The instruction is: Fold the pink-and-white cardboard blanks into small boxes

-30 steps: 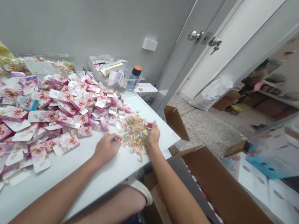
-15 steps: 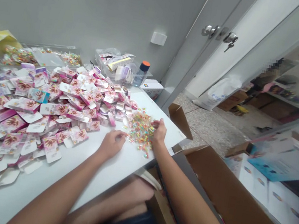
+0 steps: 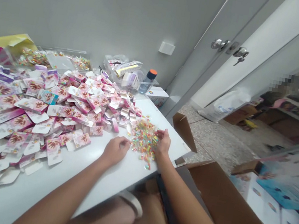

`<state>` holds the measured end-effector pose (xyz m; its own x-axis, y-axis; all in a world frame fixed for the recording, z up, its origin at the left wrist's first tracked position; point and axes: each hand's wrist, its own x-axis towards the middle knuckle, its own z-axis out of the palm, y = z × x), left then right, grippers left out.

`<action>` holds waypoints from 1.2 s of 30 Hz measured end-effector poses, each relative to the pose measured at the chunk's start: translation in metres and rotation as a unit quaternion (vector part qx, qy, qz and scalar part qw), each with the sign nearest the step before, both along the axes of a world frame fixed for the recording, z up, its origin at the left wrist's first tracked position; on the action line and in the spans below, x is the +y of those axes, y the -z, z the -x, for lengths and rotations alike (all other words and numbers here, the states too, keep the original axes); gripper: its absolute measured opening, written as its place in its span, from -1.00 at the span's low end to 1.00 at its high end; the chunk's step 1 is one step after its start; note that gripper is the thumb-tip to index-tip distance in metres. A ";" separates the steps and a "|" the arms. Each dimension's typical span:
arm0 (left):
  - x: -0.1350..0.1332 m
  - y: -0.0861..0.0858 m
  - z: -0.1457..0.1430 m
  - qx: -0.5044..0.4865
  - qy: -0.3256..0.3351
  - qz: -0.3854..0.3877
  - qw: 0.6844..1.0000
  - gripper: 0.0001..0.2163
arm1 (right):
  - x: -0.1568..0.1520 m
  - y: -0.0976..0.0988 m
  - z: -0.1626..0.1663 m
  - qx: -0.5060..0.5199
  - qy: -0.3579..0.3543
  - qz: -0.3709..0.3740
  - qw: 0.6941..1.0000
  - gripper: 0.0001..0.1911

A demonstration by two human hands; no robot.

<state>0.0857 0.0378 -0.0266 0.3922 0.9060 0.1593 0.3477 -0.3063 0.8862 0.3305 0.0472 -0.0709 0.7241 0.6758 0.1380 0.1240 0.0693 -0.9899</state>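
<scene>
A heap of small shiny multicoloured pieces (image 3: 145,136) lies on the white table (image 3: 92,179), too small to make out singly. At its right edge is my right hand (image 3: 163,145), open, with its fingers stretched toward the heap and touching or nearly touching it. My left hand (image 3: 115,151) rests to the left of the heap, closed, its fingers curled and thumb against them. What it holds, if anything, is hidden. Many small pink-and-white cardboard boxes (image 3: 60,111), several with flaps up, are piled along the left side of the table.
Behind the boxes stand a clear tray (image 3: 88,56) of colourful packets, a plastic bin (image 3: 118,76) and a bottle with an orange cap (image 3: 148,81). An open brown carton (image 3: 226,201) is on the right below the table edge. Double doors (image 3: 220,62) are beyond.
The whole view has shifted, so everything appears a little lower and further right. Both hands keep nearly the same places beside the heap, with the left still curled and the right still stretched.
</scene>
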 end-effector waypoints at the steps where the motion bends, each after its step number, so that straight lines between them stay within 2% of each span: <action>1: -0.001 0.000 -0.001 0.002 0.000 0.000 1.000 -0.77 | 0.000 0.000 0.000 0.008 0.005 -0.004 1.000 -0.64; 10: -0.006 -0.004 -0.003 0.012 0.007 -0.004 1.000 -0.81 | -0.004 -0.004 0.005 0.071 0.004 -0.021 0.997 -0.58; 24: -0.010 0.000 -0.002 -0.034 -0.012 -0.013 0.999 -0.88 | -0.004 0.001 -0.001 0.092 0.019 -0.053 0.994 -0.63; 28: -0.010 0.000 -0.002 -0.040 -0.027 -0.023 0.999 -0.93 | -0.003 0.003 -0.003 0.097 0.034 -0.067 0.993 -0.60; 32: -0.009 -0.005 -0.001 -0.035 -0.035 -0.023 0.999 -0.88 | -0.006 0.005 -0.009 0.124 0.056 -0.075 0.988 -0.50; 36: -0.008 0.002 -0.003 -0.023 -0.031 -0.016 0.999 -0.85 | -0.012 0.006 -0.020 0.157 0.111 -0.075 0.978 -0.42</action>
<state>0.0887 0.0297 -0.0282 0.3263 0.9228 0.2050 0.3254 -0.3133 0.8922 0.3506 0.0349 -0.0773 0.8734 0.4861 -0.0300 -0.1565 0.2218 -0.9624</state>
